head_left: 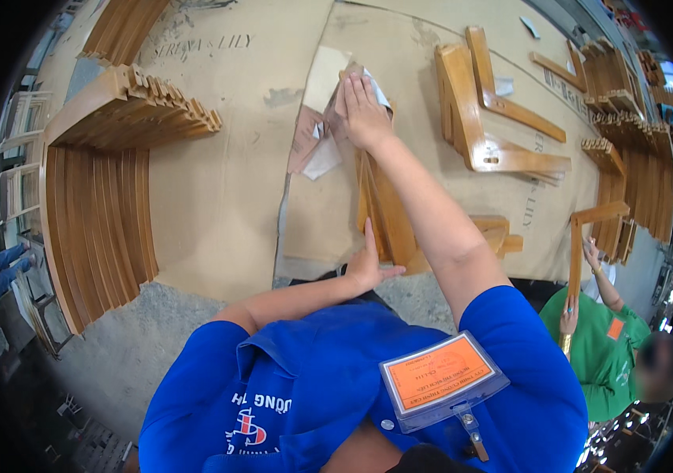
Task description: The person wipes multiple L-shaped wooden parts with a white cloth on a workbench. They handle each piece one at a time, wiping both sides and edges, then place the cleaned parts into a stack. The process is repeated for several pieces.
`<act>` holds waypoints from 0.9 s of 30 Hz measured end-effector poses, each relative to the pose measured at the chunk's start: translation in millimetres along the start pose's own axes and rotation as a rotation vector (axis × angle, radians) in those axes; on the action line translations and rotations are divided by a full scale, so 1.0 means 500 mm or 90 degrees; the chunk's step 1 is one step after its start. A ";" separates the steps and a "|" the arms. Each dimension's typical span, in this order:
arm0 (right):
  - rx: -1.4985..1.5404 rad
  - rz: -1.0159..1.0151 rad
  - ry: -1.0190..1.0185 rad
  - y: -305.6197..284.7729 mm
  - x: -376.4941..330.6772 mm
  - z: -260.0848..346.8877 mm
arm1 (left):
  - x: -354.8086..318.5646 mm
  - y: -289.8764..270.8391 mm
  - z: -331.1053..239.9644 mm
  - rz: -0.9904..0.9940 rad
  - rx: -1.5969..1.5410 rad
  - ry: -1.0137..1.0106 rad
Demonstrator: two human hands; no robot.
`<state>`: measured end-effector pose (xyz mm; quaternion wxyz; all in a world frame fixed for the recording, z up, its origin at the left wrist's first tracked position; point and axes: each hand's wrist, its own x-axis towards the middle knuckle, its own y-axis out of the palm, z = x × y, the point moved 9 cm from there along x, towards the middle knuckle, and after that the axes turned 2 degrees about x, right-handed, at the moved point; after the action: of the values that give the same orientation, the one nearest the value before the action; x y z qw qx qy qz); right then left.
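Observation:
A shaped brown wooden part (387, 213) lies lengthwise on the cardboard in front of me. My right hand (364, 114) is at its far end, fingers together and pressed down over a folded sheet of sandpaper (342, 102). A pale edge of that sheet shows past the fingertips. At the wood's near end, my left hand (365, 266) rests with the fingers stretched apart, one along its left side and another across the near end. Left of my right hand, more sandpaper pieces (305, 142) lie loose on the cardboard. My right hand hides the far tip of the wood.
A row of curved wooden parts (100, 213) stands at the left. Angled wooden frames (462, 118) lie at the right, with further stacks (620, 134) beyond. Another wooden part (494, 232) sits beside my right forearm. A co-worker in green (600, 339) holds an angled frame (577, 252).

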<state>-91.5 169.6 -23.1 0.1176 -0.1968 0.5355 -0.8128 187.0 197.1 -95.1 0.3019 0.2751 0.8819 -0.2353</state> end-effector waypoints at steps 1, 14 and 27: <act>0.025 0.056 0.039 0.013 -0.025 -0.010 | -0.002 -0.006 0.001 -0.027 -0.003 0.024; 0.082 -0.003 0.168 -0.076 -0.332 0.064 | 0.051 -0.433 0.009 -0.365 -0.115 0.241; 0.188 0.261 0.146 -0.230 -0.802 0.087 | 0.054 -0.125 -0.277 -0.033 0.774 0.605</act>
<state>289.0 341.0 19.6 0.2460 0.0283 0.4498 -0.8581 74.1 241.0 0.5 -0.3189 0.4432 0.6389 -0.5419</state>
